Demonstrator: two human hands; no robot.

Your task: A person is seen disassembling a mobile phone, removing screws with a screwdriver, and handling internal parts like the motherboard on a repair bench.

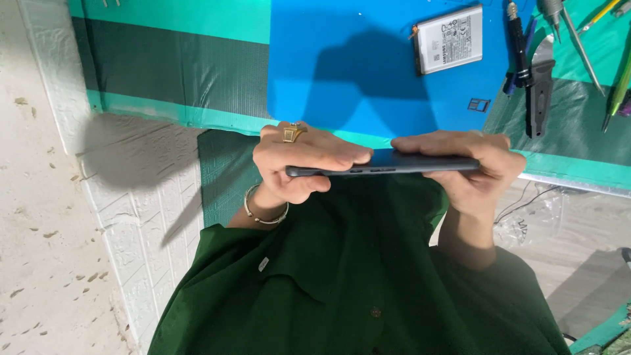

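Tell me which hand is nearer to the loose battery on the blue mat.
Right. The right hand holds one end of the dark phone, just below the battery in the view. The left hand holds the other end, farther off to the side.

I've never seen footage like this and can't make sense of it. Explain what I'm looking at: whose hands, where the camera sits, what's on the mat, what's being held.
There is no machine here: a person in a green shirt works with bare hands. The one picture comes from a camera worn on that person's head, looking down, so the body shows at the bottom and the work surface at the top.

The left hand, with a gold ring and a bracelet, and the right hand grip a dark phone by its two ends, held edge-on to the camera above the lap.

Beyond the hands lies a blue mat on green sheeting. On the mat are a flat battery and a small card tray. To the right lie several tools, a screwdriver and tweezers among them. A white textured wall is on the left.
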